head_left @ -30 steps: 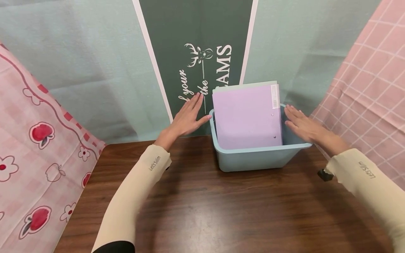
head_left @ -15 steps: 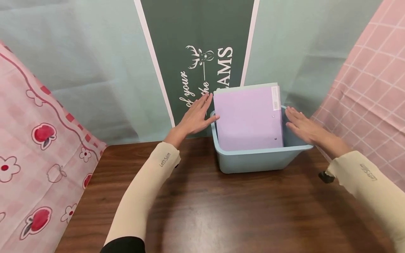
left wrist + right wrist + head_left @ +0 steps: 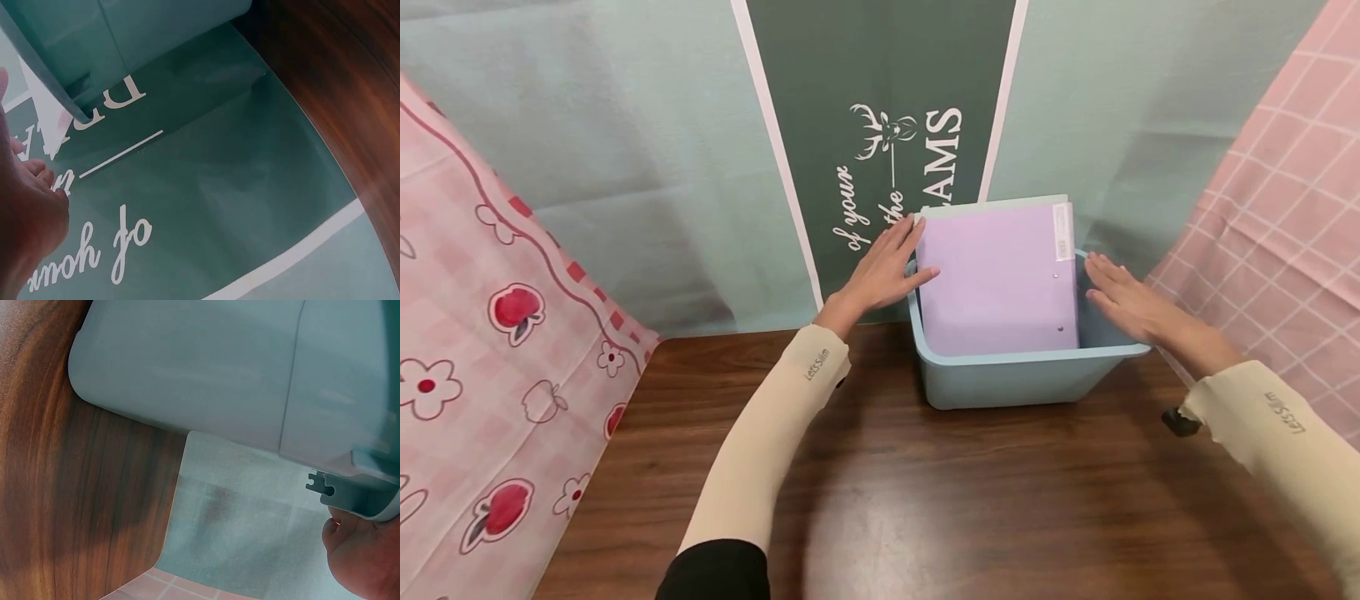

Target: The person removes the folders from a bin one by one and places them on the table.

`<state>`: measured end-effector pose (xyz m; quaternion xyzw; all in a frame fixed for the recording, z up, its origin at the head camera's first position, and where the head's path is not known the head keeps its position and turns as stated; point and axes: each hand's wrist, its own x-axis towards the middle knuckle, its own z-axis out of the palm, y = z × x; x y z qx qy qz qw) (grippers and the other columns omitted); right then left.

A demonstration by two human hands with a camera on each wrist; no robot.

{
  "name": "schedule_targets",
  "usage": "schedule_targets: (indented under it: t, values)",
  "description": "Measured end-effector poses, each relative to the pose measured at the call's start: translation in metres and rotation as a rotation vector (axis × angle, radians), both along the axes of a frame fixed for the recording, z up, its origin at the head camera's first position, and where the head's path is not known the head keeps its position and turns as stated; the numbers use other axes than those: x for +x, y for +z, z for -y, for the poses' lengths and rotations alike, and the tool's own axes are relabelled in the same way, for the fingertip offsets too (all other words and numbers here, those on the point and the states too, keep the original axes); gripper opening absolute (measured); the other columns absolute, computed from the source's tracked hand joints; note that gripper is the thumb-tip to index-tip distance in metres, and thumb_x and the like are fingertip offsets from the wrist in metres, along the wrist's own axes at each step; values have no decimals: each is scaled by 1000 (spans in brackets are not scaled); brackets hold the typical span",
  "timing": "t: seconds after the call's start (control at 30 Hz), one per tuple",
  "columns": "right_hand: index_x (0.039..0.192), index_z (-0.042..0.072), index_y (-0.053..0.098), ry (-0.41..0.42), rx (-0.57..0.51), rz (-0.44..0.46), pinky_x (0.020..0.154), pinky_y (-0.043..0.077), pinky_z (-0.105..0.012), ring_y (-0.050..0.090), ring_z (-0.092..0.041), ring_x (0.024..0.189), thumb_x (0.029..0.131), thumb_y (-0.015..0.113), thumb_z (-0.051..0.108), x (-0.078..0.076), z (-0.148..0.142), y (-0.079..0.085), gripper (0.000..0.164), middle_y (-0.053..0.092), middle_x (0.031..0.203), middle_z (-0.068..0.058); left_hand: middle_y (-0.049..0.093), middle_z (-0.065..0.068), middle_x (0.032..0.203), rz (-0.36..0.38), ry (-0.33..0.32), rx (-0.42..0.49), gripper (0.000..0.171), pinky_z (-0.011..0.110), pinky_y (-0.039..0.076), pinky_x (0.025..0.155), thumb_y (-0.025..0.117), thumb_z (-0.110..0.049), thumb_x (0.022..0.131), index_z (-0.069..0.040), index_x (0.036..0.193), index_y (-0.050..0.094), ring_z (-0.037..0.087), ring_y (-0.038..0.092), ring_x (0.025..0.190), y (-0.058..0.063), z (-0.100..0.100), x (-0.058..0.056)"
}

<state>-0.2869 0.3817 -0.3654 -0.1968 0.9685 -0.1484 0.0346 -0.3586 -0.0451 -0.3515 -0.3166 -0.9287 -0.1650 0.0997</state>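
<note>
A lilac file folder (image 3: 996, 283) with a barcode label and two rivets stands upright, leaning back in a light blue plastic bin (image 3: 1007, 383). Behind it shows the top edge of a pale green folder (image 3: 1000, 205). My left hand (image 3: 882, 271) is at the folder's upper left edge, fingers straight, thumb across the front of the lilac cover. Over the bin's right rim lies my right hand (image 3: 1127, 302), fingers extended, apart from the folders. In the left wrist view, the left hand (image 3: 28, 215) is beside the bin wall (image 3: 175, 31); the right wrist view shows the right hand (image 3: 365, 556) under the rim.
The bin stands on a dark wooden table (image 3: 940, 492) near its back edge. A green cloth (image 3: 662, 183) with printed lettering hangs behind. Pink patterned cloths hang at the left (image 3: 497, 400) and right (image 3: 1277, 217).
My left hand has moved right, from beside the bin to the folder's left edge. The right hand stays at the right rim; the whole view has shifted slightly.
</note>
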Motion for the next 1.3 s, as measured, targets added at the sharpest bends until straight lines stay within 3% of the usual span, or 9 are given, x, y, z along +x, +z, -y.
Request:
schedule_targets:
  t: [0.83,1.3]
  values:
    - [163,-13,4,1,-36,-12,131,-4,-54,-2,-49,160,117,25,29,2,-3,-1,66,-2,171,-33,3,8,179,3,31,-61,86,41,4,133,50,-58,107,-12,171,15,22,-3,165,-10,-24,-11]
    - [163,-12,4,-5,-39,4,131,-4,-54,-2,-48,160,117,25,27,1,-4,0,65,-2,172,-32,23,13,173,-27,40,-41,81,38,6,133,55,-55,106,-18,170,24,29,15,162,-6,-29,-18]
